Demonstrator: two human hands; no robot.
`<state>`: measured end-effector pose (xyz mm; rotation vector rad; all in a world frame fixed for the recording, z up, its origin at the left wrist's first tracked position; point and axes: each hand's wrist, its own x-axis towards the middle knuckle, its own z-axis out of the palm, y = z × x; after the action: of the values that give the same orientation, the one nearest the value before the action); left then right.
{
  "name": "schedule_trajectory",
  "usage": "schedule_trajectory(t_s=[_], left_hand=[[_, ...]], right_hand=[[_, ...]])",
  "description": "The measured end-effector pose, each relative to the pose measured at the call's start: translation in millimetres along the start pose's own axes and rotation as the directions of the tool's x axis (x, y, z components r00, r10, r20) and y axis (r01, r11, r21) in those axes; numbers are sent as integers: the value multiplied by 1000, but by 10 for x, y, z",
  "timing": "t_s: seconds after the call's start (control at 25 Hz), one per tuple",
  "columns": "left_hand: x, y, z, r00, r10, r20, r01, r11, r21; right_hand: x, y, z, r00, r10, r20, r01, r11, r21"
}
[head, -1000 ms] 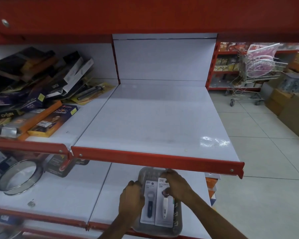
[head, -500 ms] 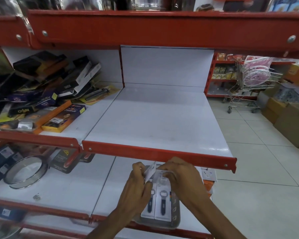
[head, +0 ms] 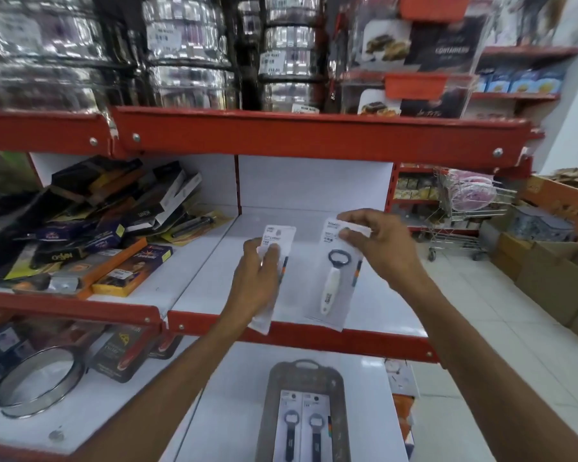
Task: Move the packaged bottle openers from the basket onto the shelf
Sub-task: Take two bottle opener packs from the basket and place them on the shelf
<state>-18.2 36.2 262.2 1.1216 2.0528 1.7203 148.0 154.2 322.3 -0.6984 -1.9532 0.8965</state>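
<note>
Head view, left hand [head: 256, 281] gripping carded opener [head: 276, 243], right hand [head: 377, 248] pinching another's top [head: 336, 271]

Glossy white shelf, carded packs

At 6 o'clock a dull grey basket [head: 302, 378]; the shelf [head: 374, 305] is smooth painted white, its carded openers [head: 336, 275] white matt paper.

White tiled floor [head: 501, 328], red-edged store racks [head: 314, 135], cardboard boxes [head: 548, 281] at right.

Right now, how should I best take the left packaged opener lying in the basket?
Pinch the card's bare top edge of the left packaged opener from above. It lies flat in the basket, tight against its neighbour, so only that upper end offers a hold.
</note>
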Motion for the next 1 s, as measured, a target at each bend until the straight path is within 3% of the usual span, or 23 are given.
schedule_trajectory(t_s=[0.08, 0.2, 0.32, 0.4, 0.52, 0.6, 0.84, 0.92, 1.0], left_hand=[[392, -132, 90, 990, -127, 52, 124, 990, 71], [652, -391, 191, 964, -217, 154, 152, 924, 351], [643, -588, 206, 954, -217, 207, 27, 749, 662], [643, -656, 128, 963, -117, 245, -114, 646, 755], [664, -692, -58, 864, -102, 493, -294, 693, 658], [644, -717, -143, 784, -150, 602, -352, 691, 631], [516, -584, -262, 778, -59, 626, -413, 702, 580], [414, -532, -320, 830, 78, 552, -419, 742, 524], [238, -505, -364, 853, 259, 453, -483, 717, 502]], right_hand=[[359, 227, 193, 994, 86, 74, -89, 995, 42], [598, 622, 519, 973, 182, 142, -170, 981, -95], [522, 951, 718, 949, 227, 219, -158, 943, -293], [411, 1091, 717, 909, 244, 337, -66, 885, -460], [288, 1143, 620, 812, 266, 519, 53, 853, -520], [223, 1167, 610, 809, 243, 534, 84, 853, -515], [67, 1056, 692, 833, 193, 518, 80, 885, -460], [-5, 915, 604, 882, 123, 455, 87, 907, -413], [-191, 773, 477, 946, -39, 321, 176, 894, -411]])
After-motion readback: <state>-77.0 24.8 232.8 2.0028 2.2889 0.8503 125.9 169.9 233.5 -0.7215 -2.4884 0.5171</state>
